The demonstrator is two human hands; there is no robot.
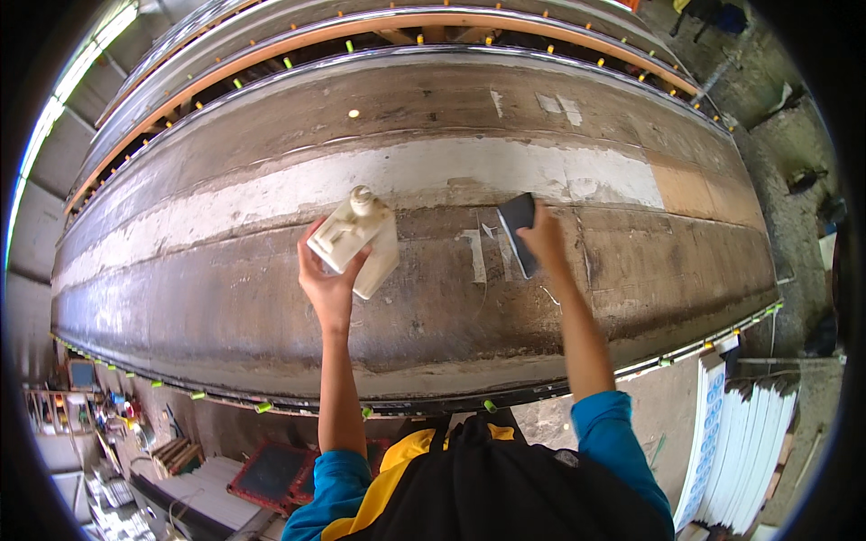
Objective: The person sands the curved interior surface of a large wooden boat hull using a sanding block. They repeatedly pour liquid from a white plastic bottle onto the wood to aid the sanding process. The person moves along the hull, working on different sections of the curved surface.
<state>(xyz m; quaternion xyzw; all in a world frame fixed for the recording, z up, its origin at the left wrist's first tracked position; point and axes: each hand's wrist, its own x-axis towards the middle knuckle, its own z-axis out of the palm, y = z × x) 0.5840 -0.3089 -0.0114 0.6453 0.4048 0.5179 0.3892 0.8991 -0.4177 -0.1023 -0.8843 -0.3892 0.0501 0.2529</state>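
Note:
Tilted above the long brown work surface (433, 316) is a cream plastic jug (379, 242) with a capped neck and a moulded handle. My left hand (328, 287) is closed around its near left side. Farther right, my right hand (545, 240) grips a flat dark rectangular block (518, 216) with a pale edge, held on its side. The block is over or against the surface near some pale tape-like patches (476, 255); whether it touches cannot be made out.
A whitish band (433, 171) runs lengthwise along the surface, with a small round pale disc (354, 114) beyond it. Green and yellow pegs (263, 408) line the edges. Racks (451, 20) stand behind. Red-framed screens (275, 471) lie at lower left, stacked white panels (744, 451) at lower right.

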